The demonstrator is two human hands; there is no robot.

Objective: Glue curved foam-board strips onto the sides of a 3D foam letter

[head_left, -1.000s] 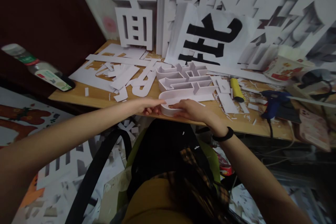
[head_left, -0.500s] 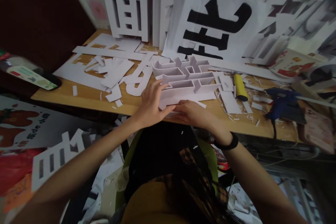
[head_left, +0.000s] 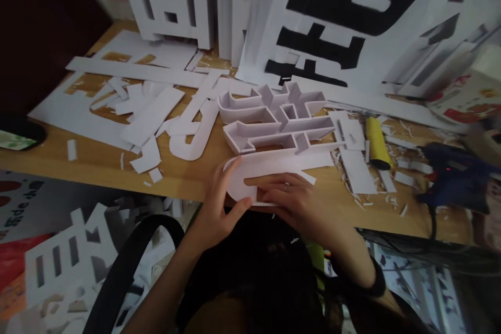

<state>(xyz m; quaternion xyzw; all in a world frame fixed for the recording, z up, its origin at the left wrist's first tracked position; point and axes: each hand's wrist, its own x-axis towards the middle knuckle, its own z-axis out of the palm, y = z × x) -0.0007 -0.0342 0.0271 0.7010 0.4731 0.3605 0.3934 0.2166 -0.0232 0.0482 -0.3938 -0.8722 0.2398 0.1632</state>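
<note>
A white foam character (head_left: 274, 159) with thin upright walls lies at the table's front edge. Around its rounded lower left corner, my left hand (head_left: 219, 203) is closed, with the thumb on the near side and fingers along the outer wall. My right hand (head_left: 291, 193) is closed at the near part of the same piece, its fingertips at the strip by the edge. Some of its fingers are hidden under or behind the piece. Upright strips form open channels in the piece's far part.
White offcuts (head_left: 148, 115) litter the table's left side. At right are a yellow cylinder (head_left: 378, 143), a blue glue gun (head_left: 450, 172) and scraps. Behind stand a sheet with black lettering (head_left: 336, 26) and a large white character (head_left: 172, 0). The wooden table edge (head_left: 176, 182) is near.
The view has moved closer. My left hand has slid down around the rounded corner, and my right hand is now further over the near part. More of the piece's near strip shows.
</note>
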